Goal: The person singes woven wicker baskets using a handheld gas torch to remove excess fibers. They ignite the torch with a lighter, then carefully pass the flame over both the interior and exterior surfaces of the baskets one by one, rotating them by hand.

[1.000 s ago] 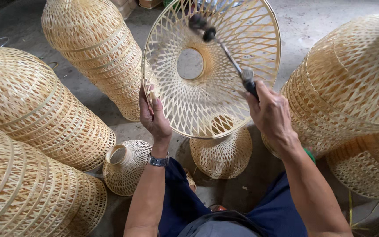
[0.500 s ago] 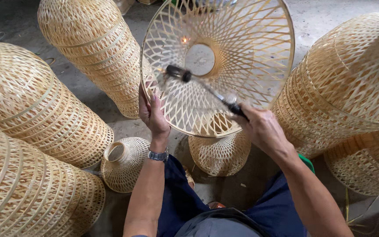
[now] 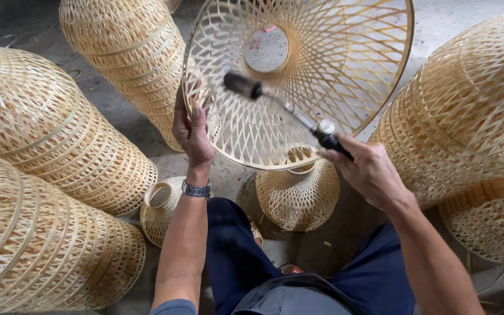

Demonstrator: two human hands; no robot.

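Note:
My left hand grips the left rim of a wide woven bamboo lampshade, tilted so its open inside faces me. A round hole sits at its centre. My right hand holds the black handle of a slim torch tool. Its thin metal stem reaches up and left, and the dark nozzle hovers inside the shade near the left wall. A metal watch is on my left wrist. Below the shade, between my hands, stands a small woven shade on the floor.
Stacks of woven bamboo shades lie on the left, lower left, top and right. Another small woven shade sits by my left knee. The grey concrete floor shows between them.
The shade has tipped and shifted right, and its centre hole has risen. My right hand has dropped, and the torch nozzle has swung to the left part of the shade's inside.

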